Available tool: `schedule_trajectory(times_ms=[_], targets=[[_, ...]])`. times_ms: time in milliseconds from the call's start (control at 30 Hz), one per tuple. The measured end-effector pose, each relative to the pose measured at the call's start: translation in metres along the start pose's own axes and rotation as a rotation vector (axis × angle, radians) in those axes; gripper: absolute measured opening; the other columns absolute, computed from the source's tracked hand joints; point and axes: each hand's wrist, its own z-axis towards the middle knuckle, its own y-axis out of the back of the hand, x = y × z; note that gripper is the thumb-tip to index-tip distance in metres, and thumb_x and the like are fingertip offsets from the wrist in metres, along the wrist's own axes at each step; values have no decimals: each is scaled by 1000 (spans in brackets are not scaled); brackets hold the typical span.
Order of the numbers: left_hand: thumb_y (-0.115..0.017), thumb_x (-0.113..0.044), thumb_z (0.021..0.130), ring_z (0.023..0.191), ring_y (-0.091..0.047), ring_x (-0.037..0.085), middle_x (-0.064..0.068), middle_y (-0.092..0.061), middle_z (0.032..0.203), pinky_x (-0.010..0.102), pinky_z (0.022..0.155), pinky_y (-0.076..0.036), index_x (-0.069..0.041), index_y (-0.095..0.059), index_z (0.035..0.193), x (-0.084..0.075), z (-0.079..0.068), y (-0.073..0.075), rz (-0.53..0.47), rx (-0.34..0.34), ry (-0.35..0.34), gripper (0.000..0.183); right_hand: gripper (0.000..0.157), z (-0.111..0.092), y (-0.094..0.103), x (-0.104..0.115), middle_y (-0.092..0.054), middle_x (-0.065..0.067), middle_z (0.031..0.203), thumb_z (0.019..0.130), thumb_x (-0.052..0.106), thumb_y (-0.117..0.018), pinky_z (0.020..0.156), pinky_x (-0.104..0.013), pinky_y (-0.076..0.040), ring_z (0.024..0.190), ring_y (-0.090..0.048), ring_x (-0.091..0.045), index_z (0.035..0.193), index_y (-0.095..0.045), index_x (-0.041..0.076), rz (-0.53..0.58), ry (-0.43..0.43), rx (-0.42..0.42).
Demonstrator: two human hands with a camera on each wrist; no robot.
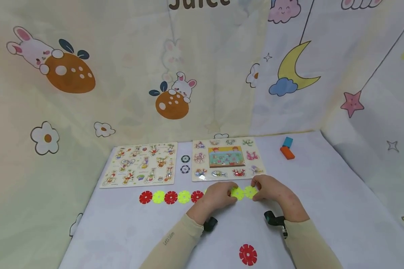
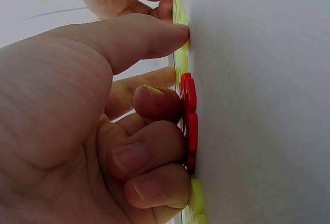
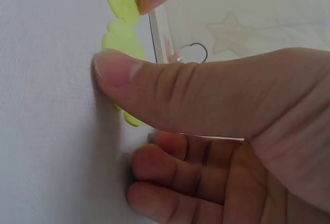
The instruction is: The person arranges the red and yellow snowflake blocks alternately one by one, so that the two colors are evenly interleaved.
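Note:
A row of red and yellow-green flower-shaped discs lies across the table. My left hand (image 1: pixel 219 196) pinches a yellow-green disc (image 1: pixel 237 193) near the row's right end, between thumb and index finger. In the left wrist view, that hand's other fingers are curled against a red disc (image 2: pixel 190 123). The right hand (image 1: pixel 271 190) holds the rightmost yellow-green disc (image 1: pixel 250 192) by its edge, thumb on the near side. These two discs lie side by side, close together. My left hand hides part of the row. A loose red disc (image 1: pixel 248 254) lies near the front.
Behind the row lie two picture puzzle boards, one with figures (image 1: pixel 139 164) and one with sea animals (image 1: pixel 202 170). Between them are two round chips (image 1: pixel 185 169). An orange block (image 1: pixel 287 152) and a blue block (image 1: pixel 287 142) lie at the back right.

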Motion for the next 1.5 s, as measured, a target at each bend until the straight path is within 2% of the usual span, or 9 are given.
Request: schedule_trajectory(times_ms=[200, 400, 500, 633, 833, 1067, 1133, 1333, 1500], targets=[[-70, -32, 83, 81, -48, 10, -11, -58, 93, 27, 75, -41, -23, -61, 123, 1, 2, 4, -18, -8, 9, 41, 41, 0, 4, 4, -51, -5, 82, 65, 25, -87, 66, -34, -41, 78, -48, -21, 93, -59, 12, -35, 10, 21], [-70, -36, 84, 82, -48, 9, -12, -58, 96, 27, 76, -42, -24, -60, 124, 2, 7, 4, -11, -22, 1, 43, 39, -15, 3, 19, -53, -4, 82, 67, 25, -86, 68, -36, -43, 79, -48, -22, 91, -59, 12, -118, -59, 67], [-70, -35, 84, 83, -48, 9, -11, -58, 98, 27, 77, -43, -23, -60, 124, 3, 8, 3, -5, -24, -12, 43, 37, -33, -10, 34, -52, -2, 81, 66, 25, -86, 68, -36, -43, 77, -48, -20, 90, -59, 13, -162, -30, 100], [-70, -35, 84, 84, -49, 9, -12, -59, 102, 28, 80, -43, -24, -61, 123, 5, 8, 2, -2, -21, -8, 42, 36, -60, -34, 51, -52, 1, 79, 68, 31, -84, 66, -34, -41, 75, -47, -17, 91, -62, 17, -119, 55, 133], [-69, -35, 84, 91, -49, 9, -10, -60, 113, 31, 87, -43, -24, -60, 125, 4, 4, 2, 1, -13, 20, 44, 43, -103, -56, 57, -51, 2, 70, 60, 43, -86, 57, -33, -39, 65, -47, -16, 80, -58, 19, -116, 16, 206], [-69, -33, 85, 89, -49, 9, -9, -60, 112, 30, 86, -43, -23, -60, 125, 6, 2, 3, 23, -26, 21, 43, 28, -122, -73, 60, -52, 9, 59, 67, 24, -82, 50, -26, -38, 56, -47, -9, 65, -55, 20, -50, 173, 217], [-69, -33, 85, 89, -49, 9, -9, -61, 112, 30, 86, -43, -23, -60, 125, 6, 2, 3, 19, -25, 21, 43, 28, -124, -74, 63, -51, 8, 62, 66, 25, -83, 51, -27, -39, 57, -47, -10, 68, -56, 18, -77, 150, 204], [-69, -34, 85, 90, -49, 10, -9, -60, 112, 31, 87, -43, -23, -60, 126, 3, 1, 1, 2, 0, 20, 43, 41, -132, -73, 64, -49, 0, 68, 59, 31, -88, 56, -31, -41, 62, -47, -16, 74, -54, 14, -114, -67, 212], [-69, -34, 85, 91, -49, 10, -9, -60, 113, 31, 88, -43, -22, -60, 125, 2, 1, -1, 8, 5, 19, 43, 29, -133, -67, 56, -53, 2, 67, 67, 27, -84, 56, -30, -43, 64, -50, -16, 72, -57, 18, 32, -11, 264]])
